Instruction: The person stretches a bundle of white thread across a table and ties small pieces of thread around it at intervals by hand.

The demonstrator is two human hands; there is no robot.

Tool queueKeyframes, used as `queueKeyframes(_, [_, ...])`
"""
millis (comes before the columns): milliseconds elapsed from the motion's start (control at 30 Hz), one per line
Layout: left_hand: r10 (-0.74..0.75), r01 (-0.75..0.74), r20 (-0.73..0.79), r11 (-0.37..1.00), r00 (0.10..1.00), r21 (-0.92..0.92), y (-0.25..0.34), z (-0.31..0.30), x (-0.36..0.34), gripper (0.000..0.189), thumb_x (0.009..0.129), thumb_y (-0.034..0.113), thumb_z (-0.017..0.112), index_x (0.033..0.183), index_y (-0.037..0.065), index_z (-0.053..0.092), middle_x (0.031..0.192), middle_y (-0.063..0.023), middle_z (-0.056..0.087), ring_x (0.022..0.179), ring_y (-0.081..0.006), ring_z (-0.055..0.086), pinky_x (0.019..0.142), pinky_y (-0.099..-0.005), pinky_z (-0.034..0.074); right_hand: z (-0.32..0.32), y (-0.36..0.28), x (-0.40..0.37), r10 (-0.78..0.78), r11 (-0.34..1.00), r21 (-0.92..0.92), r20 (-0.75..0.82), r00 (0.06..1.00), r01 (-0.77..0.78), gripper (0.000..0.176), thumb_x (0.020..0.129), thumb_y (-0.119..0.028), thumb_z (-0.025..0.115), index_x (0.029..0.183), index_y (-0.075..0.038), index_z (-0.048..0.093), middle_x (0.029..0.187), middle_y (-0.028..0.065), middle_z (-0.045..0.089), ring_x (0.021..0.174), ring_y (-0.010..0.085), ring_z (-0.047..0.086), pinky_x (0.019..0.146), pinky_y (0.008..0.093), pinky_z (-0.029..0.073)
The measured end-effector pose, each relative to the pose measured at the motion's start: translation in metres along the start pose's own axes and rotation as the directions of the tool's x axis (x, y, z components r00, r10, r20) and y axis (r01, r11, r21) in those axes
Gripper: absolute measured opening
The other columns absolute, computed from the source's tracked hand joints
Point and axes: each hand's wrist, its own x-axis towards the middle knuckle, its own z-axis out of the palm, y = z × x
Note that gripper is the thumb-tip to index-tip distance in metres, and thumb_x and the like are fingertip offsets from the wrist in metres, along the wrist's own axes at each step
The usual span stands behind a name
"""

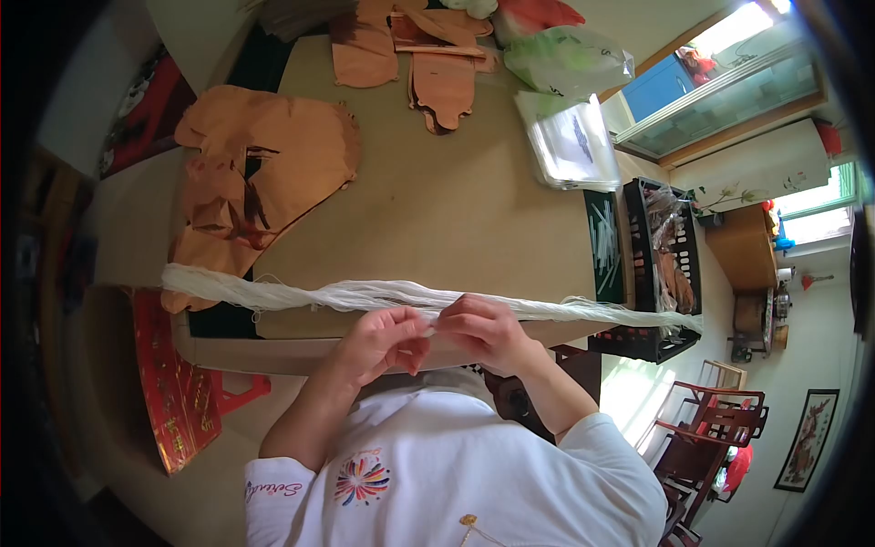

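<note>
A long skein of white thread (365, 294) lies along the near edge of the table, its right end reaching over a black crate. My left hand (387, 342) and my right hand (485, 333) are in front of its middle, fingertips almost meeting. Both hands are closed in a pinch, with a small bit of white thread (430, 325) between them. Most of that bit is hidden by the fingers. The left end of the skein crosses a flat brown animal-head-shaped piece (301, 150) with dark printed markings.
More flat brown pieces (447, 87) lie at the table's far side. Clear plastic sleeves (570, 141) and a pale green plastic bag (565, 64) are at the far right. White sticks (604, 244) lie beside the black crate (688, 264). A red printed box (173, 392) stands lower left.
</note>
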Motion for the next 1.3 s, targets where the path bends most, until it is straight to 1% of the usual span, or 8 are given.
queueKeyframes(233, [0.482, -0.347, -0.156, 0.785, 0.862, 0.513, -0.014, 0.0, 0.002, 0.005, 0.084, 0.004, 0.065, 0.084, -0.001, 0.064, 0.072, -0.0046, 0.064, 0.061, -0.0091, 0.059, 0.055, -0.0227, 0.049, 0.003, 0.003, -0.004, 0.074, 0.997, -0.024, -0.045, 0.996, -0.075, 0.016, 0.072, -0.001, 0.067, 0.087, -0.006, 0.063, 0.082, 0.007, 0.061, 0.075, 0.0238, 0.059, 0.064, 0.0338, 0.049])
queueKeyframes(400, [0.45, -0.299, -0.171, 0.787, 0.876, 0.539, -0.013, -0.001, 0.005, 0.003, 0.084, 0.002, 0.064, 0.085, -0.001, 0.064, 0.071, -0.0028, 0.063, 0.061, -0.0089, 0.058, 0.057, -0.0222, 0.049, -0.008, -0.019, 0.008, -0.095, 0.973, -0.204, 0.075, 0.993, 0.108, 0.011, 0.074, -0.001, 0.067, 0.084, -0.004, 0.064, 0.083, 0.0062, 0.061, 0.077, 0.0212, 0.06, 0.064, 0.0324, 0.048])
queueKeyframes(667, [0.524, -0.467, -0.057, 0.799, 0.85, 0.38, -0.019, 0.015, -0.003, 0.004, 0.087, 0.003, 0.062, 0.089, 0.0, 0.062, 0.073, -0.0012, 0.06, 0.068, -0.0071, 0.057, 0.059, -0.0215, 0.048, 0.031, 0.021, 0.003, 0.335, 0.847, 0.466, -0.093, 0.938, -0.256, 0.01, 0.077, 0.001, 0.064, 0.085, -0.001, 0.06, 0.083, 0.0069, 0.059, 0.077, 0.017, 0.057, 0.071, 0.0287, 0.046])
queueKeyframes(800, [0.678, -0.589, -0.197, 0.721, 0.708, 0.365, -0.026, 0.004, 0.011, 0.005, 0.087, 0.005, 0.062, 0.09, 0.002, 0.062, 0.072, 0.0007, 0.06, 0.067, -0.005, 0.055, 0.059, -0.0207, 0.046, 0.04, 0.001, -0.002, 0.38, 0.907, 0.247, -0.139, 0.914, -0.34, 0.009, 0.078, 0.001, 0.063, 0.085, -0.002, 0.059, 0.081, 0.0074, 0.057, 0.076, 0.019, 0.057, 0.07, 0.0295, 0.045])
queueKeyframes(900, [0.715, -0.521, -0.221, 0.653, 0.663, 0.55, -0.029, 0.0, 0.018, 0.005, 0.087, 0.007, 0.062, 0.087, 0.002, 0.062, 0.074, 0.0009, 0.06, 0.067, -0.0048, 0.055, 0.062, -0.0204, 0.046, 0.029, -0.012, 0.001, 0.169, 0.977, -0.121, -0.075, 0.983, -0.177, 0.01, 0.077, 0.002, 0.064, 0.085, -0.001, 0.059, 0.081, 0.0085, 0.057, 0.075, 0.0203, 0.058, 0.068, 0.0298, 0.046])
queueKeyframes(1000, [0.65, -0.397, -0.166, 0.625, 0.742, 0.672, -0.026, 0.006, 0.014, 0.006, 0.087, 0.008, 0.063, 0.087, 0.002, 0.062, 0.076, 0.0009, 0.061, 0.067, -0.0048, 0.055, 0.063, -0.0198, 0.046, 0.007, -0.023, 0.014, 0.12, 0.966, -0.23, -0.005, 0.993, -0.118, 0.009, 0.079, 0.001, 0.064, 0.086, -0.002, 0.06, 0.082, 0.0093, 0.056, 0.075, 0.0214, 0.058, 0.068, 0.0297, 0.047])
queueKeyframes(1233, [0.376, -0.373, -0.098, 0.927, 0.922, 0.042, -0.019, 0.004, 0.009, 0.005, 0.084, 0.007, 0.065, 0.089, 0.007, 0.065, 0.079, -0.0008, 0.062, 0.067, -0.009, 0.056, 0.063, -0.0219, 0.045, 0.027, 0.012, 0.004, 0.497, 0.737, 0.563, -0.073, 0.865, -0.376, 0.006, 0.082, 0.001, 0.063, 0.085, -0.001, 0.059, 0.08, 0.0061, 0.058, 0.075, 0.0131, 0.058, 0.068, 0.025, 0.046])
queueKeyframes(1300, [0.294, -0.334, -0.181, 0.905, 0.938, -0.263, -0.022, 0.011, 0.011, 0.007, 0.084, 0.01, 0.067, 0.091, 0.01, 0.066, 0.08, -0.0016, 0.064, 0.068, -0.01, 0.056, 0.063, -0.0223, 0.045, 0.041, 0.011, 0.0, 0.556, 0.736, 0.552, -0.162, 0.816, -0.392, 0.005, 0.082, 0.0, 0.063, 0.083, -0.001, 0.058, 0.08, 0.006, 0.058, 0.074, 0.0129, 0.058, 0.068, 0.0249, 0.046])
